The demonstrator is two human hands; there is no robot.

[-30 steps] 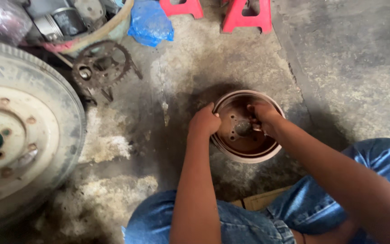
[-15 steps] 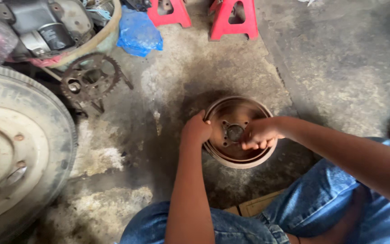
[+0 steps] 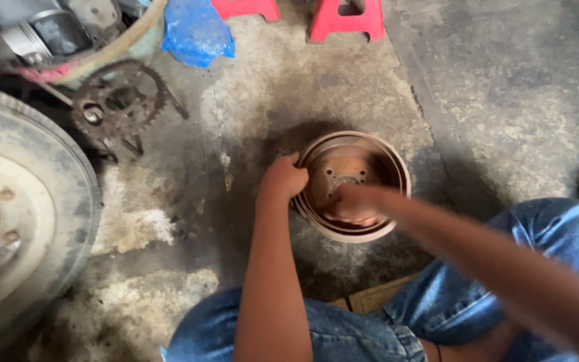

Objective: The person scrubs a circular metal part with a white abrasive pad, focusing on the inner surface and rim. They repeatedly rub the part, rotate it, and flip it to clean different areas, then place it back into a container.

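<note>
A rusty brown brake drum (image 3: 389, 167) lies open side up on the stained concrete floor in front of my knees. My left hand (image 3: 283, 179) is closed over its left rim. My right hand (image 3: 350, 204) is blurred and sits inside the drum, low over the near part of the bowl, next to the hub holes. Whether it holds anything is unclear because of the blur.
A large wheel with a pale rim (image 3: 8, 201) fills the left side. A rusty toothed sprocket (image 3: 116, 102) lies behind it, near a tub of metal parts (image 3: 55, 33). A blue plastic bag (image 3: 196, 30) and red stands (image 3: 346, 20) are at the back.
My right hand has swept from the drum's right side across its inside toward the near left part. The left hand has kept its hold on the rim.
</note>
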